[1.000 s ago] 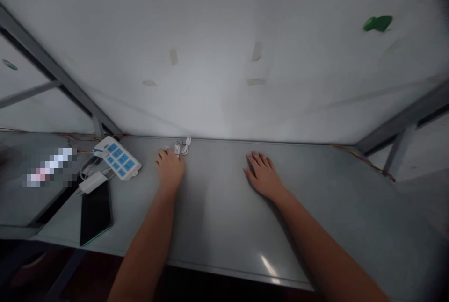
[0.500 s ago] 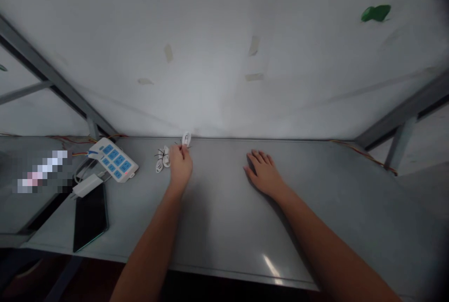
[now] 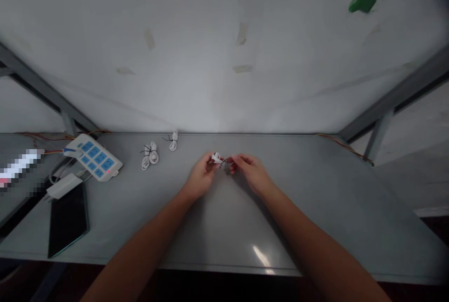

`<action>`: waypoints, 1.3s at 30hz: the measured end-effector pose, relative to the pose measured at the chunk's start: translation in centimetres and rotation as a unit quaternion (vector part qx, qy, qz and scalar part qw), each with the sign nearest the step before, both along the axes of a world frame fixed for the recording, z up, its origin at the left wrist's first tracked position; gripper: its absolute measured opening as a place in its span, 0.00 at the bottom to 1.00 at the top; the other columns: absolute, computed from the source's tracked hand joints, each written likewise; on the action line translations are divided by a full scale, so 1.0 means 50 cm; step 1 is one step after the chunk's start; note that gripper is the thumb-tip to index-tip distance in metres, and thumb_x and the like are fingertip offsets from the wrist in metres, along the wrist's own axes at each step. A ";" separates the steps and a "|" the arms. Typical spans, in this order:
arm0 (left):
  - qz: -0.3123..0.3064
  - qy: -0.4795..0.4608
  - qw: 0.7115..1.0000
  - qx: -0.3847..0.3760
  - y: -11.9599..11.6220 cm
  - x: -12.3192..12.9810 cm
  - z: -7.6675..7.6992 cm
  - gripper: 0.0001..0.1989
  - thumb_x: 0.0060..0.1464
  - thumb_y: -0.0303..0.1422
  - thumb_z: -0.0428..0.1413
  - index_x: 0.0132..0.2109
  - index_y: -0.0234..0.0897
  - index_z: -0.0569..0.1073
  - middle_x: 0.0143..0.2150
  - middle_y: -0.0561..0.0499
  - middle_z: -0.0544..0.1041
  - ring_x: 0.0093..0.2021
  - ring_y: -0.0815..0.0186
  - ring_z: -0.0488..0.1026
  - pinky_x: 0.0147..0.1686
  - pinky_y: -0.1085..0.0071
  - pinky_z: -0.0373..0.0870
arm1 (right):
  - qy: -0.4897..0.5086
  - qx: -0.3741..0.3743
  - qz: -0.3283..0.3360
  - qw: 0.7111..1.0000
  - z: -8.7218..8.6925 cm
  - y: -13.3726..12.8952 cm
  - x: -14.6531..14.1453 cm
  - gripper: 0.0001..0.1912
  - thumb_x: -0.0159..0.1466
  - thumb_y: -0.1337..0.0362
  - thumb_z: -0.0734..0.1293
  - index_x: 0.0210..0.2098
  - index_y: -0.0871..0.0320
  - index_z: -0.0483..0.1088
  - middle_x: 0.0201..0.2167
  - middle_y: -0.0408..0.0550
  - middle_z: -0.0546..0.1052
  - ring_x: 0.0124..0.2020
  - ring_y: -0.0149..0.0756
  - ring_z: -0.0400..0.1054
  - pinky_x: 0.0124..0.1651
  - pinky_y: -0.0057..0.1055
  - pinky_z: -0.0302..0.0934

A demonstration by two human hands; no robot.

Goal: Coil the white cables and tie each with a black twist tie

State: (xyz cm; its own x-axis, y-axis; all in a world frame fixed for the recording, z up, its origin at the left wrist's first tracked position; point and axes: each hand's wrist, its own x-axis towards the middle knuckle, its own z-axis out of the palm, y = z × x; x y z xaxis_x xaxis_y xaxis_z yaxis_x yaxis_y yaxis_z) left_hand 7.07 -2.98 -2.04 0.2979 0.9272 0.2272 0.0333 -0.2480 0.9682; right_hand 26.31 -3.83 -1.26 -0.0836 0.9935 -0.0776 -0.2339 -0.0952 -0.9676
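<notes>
Between my hands, over the middle of the grey table, is a small coiled white cable bound with a black twist tie. My left hand is closed on the coil, its fingertips around the left side. The fingers of my right hand are pinched on the tie's right end. To the left lie more white cable coils, each with a black tie: a pair side by side and a single coil close to the wall.
A white power strip with blue sockets lies at the left, its red light lit. Beside it are a white adapter and a dark tablet or phone. A white wall with tape scraps stands behind, between grey metal frame bars.
My left hand has brought a cable coil from the back left to the middle. My right hand, earlier flat on the table, has moved left and now pinches the tie. The view has shifted right.
</notes>
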 end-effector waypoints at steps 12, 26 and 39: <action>-0.009 0.040 0.999 0.028 -0.004 0.002 0.003 0.13 0.62 0.34 0.58 0.53 0.40 0.78 0.51 0.43 0.79 0.53 0.57 0.76 0.57 0.59 0.70 | -0.030 -0.019 0.046 0.998 0.014 -0.009 0.003 0.18 0.48 0.53 0.82 0.34 0.57 0.81 0.27 0.45 0.81 0.26 0.34 0.71 0.38 0.37 0.67; -0.066 -0.088 0.952 -0.284 -0.017 0.011 0.018 0.37 0.58 0.43 0.64 0.68 0.32 0.62 0.31 0.52 0.78 0.26 0.67 0.73 0.26 0.71 0.68 | -0.281 0.187 0.013 0.941 0.014 -0.012 0.014 0.07 0.63 0.60 0.69 0.35 0.54 0.78 0.34 0.47 0.81 0.36 0.39 0.74 0.42 0.37 0.67; -0.020 -0.211 0.961 -0.175 -0.010 0.001 0.035 0.28 0.58 0.39 0.66 0.62 0.36 0.72 0.49 0.43 0.84 0.55 0.58 0.77 0.62 0.60 0.63 | -0.245 0.119 0.007 0.962 0.012 -0.015 0.006 0.06 0.62 0.59 0.69 0.35 0.55 0.75 0.32 0.47 0.79 0.35 0.38 0.71 0.42 0.36 0.64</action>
